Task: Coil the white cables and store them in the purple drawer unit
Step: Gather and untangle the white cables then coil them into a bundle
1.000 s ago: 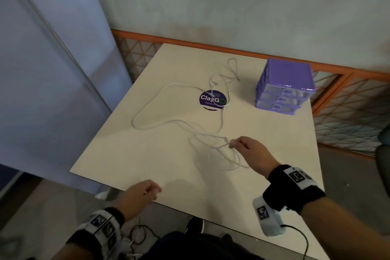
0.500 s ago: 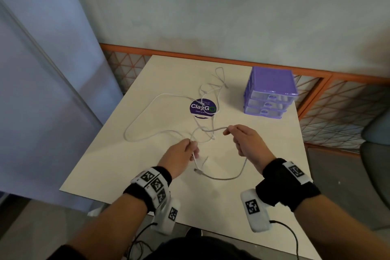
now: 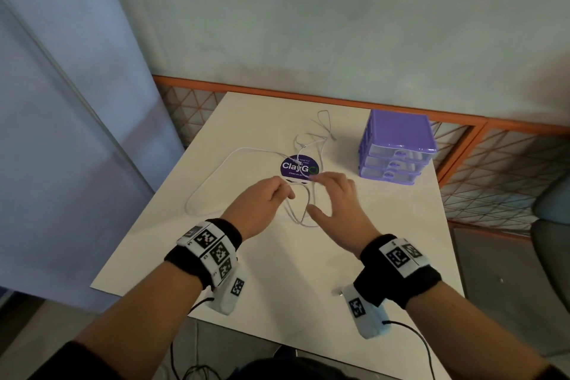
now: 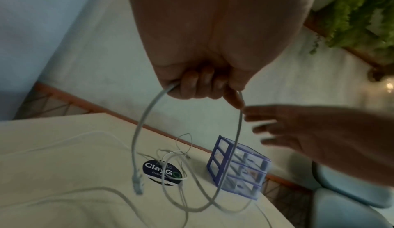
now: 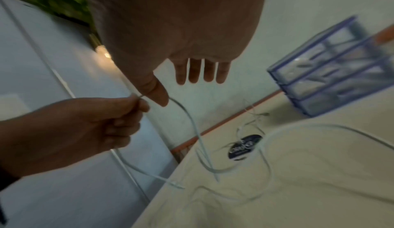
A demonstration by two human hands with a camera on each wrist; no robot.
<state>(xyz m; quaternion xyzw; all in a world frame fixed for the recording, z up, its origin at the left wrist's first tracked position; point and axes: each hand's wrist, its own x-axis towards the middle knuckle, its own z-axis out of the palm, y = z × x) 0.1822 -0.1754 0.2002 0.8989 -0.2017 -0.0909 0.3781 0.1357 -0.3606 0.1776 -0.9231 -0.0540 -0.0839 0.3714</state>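
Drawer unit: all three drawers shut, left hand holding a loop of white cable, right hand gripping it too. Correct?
Not quite. The right hand has no grip: the right wrist view shows its fingers straight and spread, holding nothing. The rest stands: the drawer unit has all three drawers shut, and the left hand holds a loop of white cable.

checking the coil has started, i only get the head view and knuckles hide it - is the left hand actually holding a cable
Observer: Yes. In the left wrist view the left hand has its fingers curled round the thick white cable, which hangs below the grip as one loop.
Operator: where's the plug end
Observer: The cable's clear plug dangles on the loop's left side, beside the round dark ClayGo sticker; I cannot tell whether it touches the table.
Operator: right hand got any of it
Observer: No. In the right wrist view the right hand is open, fingers straight; only its thumb lies by the cable.
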